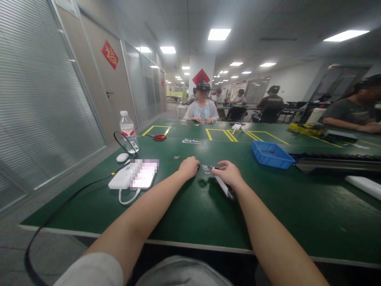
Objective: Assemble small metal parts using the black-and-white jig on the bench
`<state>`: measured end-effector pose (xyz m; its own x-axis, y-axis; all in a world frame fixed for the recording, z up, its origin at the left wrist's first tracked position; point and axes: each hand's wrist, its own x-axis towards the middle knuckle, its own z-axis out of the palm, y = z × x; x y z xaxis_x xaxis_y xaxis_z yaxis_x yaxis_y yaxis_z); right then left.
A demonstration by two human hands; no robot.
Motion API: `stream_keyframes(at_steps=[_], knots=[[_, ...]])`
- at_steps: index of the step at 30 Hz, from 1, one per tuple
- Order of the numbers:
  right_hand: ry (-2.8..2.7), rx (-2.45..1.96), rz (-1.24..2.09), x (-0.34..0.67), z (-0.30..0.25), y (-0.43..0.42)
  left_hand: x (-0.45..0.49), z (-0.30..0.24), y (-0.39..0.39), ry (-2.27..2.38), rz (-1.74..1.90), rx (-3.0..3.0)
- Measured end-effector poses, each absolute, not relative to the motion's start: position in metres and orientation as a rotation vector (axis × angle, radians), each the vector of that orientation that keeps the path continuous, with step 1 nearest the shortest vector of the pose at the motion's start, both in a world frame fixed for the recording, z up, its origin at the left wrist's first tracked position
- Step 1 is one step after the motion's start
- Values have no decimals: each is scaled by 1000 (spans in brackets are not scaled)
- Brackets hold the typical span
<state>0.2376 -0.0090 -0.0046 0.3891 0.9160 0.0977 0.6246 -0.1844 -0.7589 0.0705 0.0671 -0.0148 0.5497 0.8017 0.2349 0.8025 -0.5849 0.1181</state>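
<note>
My right hand (229, 174) is closed on a long narrow white bar with a dark side (222, 186), which slants toward me above the green table. At the far end of the bar, between my hands, is a small shiny silvery piece (206, 169); I cannot tell whether it is joined to the bar. My left hand (189, 168) is just left of that piece, fingers curled together with something dark at the tips, too small to name. Left of that hand, a few tiny metal parts (176, 157) lie on the table.
On the left are a water bottle (129, 135), a white power bank (121, 178) cabled to a phone (145, 176), and red-handled scissors (159, 137). A blue tray (271, 154) and a long metal profile (336, 165) lie right. Another person (201, 111) sits opposite.
</note>
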Motion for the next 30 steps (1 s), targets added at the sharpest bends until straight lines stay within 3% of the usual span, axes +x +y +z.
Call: stream_keyframes(at_steps=[6,13,20,30], knots=[[-1409,-1859,483,229,0,-15,50,-8,55,-1444,-463,-2734],[-1460,-1822,506,213,3,-22,23,9,24,-1510,-980,-2839],[-1537,-1793,412,198,6,-30,14,14,0,-1309,-1198,-2830],[-1599,-1724,372,195,-1,-28,18,17,-11,-1228,-1006,-2905]])
